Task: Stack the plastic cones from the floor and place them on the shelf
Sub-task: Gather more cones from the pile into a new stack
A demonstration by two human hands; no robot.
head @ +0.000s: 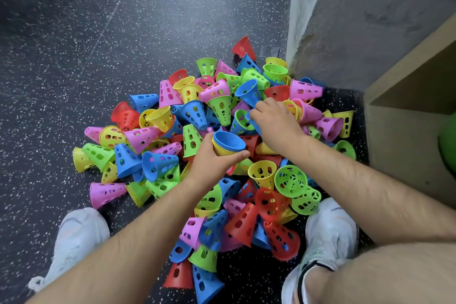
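Cones in red, blue, green, yellow and pink make a loose pile [158, 131] on the dark speckled floor [74, 57], most lying on their sides, some with the open mouth facing up. The head view looks almost straight down on them. The left hand [212, 158] hovers over the middle of the pile, its fingers and thumb wrapped round a short stack [228, 143] of nested cones held mouth up: a blue one sits on top inside a yellow one, and how many more lie below is hidden by the palm. The right hand [276, 123] reaches further into the heap, fingers curled on a blue cone [254, 122] of which only a rim edge shows beneath the knuckles. Both forearms cover part of the pile. A white shoe [81, 237] stands to the left of the heap and another [330, 229] to its right, touching the nearest cones. At the right edge stands a wooden shelf [404, 111], cut off by the frame, with a green object [447, 138] inside too cropped to identify. Behind it rises a grey wall [345, 20].
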